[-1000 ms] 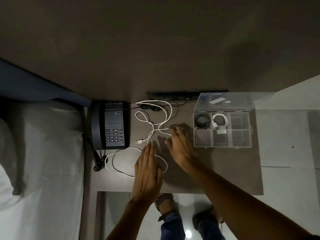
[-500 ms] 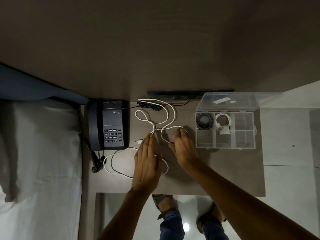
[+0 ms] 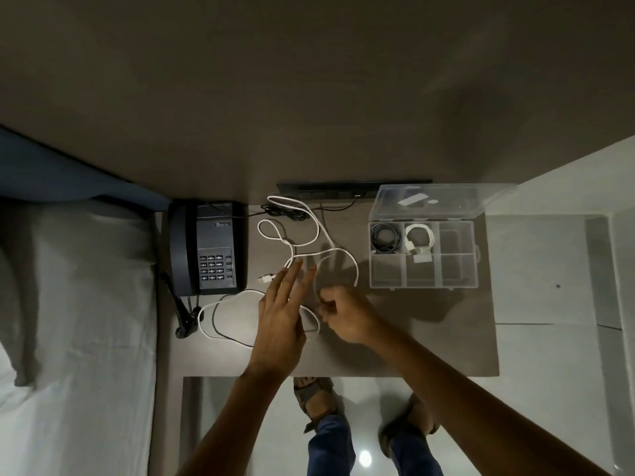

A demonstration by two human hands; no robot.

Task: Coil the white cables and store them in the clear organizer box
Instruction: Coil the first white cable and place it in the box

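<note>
right hand [image 3: 345,312] now curled, cable [image 3: 311,231] partly hidden

Dark desk phone [image 3: 206,247] sits at far-left of brown tabletop [image 3: 429,334], handset along its left side, keypad facing up. Coiled black cord [image 3: 180,309] trails from phone's near-left corner toward table's near edge. Thin black wire [image 3: 220,324] loops across tabletop just right of cord. Black power strip [image 3: 343,188] lies against far wall. White bedding [image 3: 75,338] fills left side. Glossy pale floor [image 3: 556,389] on right and near. Two sandalled feet [image 3: 314,395], blue trouser legs below table's near edge.
</note>
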